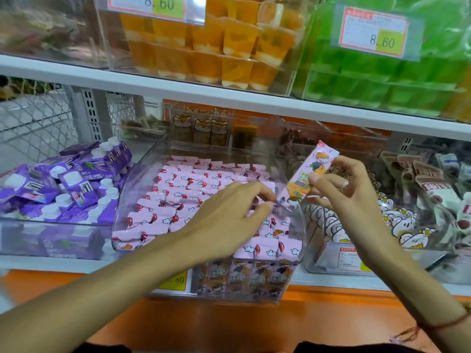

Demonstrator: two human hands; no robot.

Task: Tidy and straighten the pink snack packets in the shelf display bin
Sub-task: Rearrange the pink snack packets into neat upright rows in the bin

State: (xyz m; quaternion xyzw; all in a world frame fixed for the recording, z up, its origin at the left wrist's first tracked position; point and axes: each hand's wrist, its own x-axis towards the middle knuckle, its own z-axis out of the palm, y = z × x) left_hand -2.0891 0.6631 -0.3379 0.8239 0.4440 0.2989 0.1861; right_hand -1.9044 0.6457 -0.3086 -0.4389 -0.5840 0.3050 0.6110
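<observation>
Pink, long cartoon-printed snack packet (307, 178) stands tilted above the clear plastic display bin's (122, 197) right edge, pinched by the right hand (339, 194), while the left hand (229, 215), fingers seemingly nipping its lower corner, hovers over the rows.

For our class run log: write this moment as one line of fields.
right hand: holds pink snack packet tilted above bin | left hand: pinches its lower end | clear display bin: rows of pink packets

The packets (178, 197) in the middle bin are pink with white clouds and red marks. The raised packet (309, 174) is pink and orange with a cartoon figure. Left pouches (76, 179) are purple, white-capped. Far cups (216, 47) are orange; their right neighbours (382, 80) green.
</observation>
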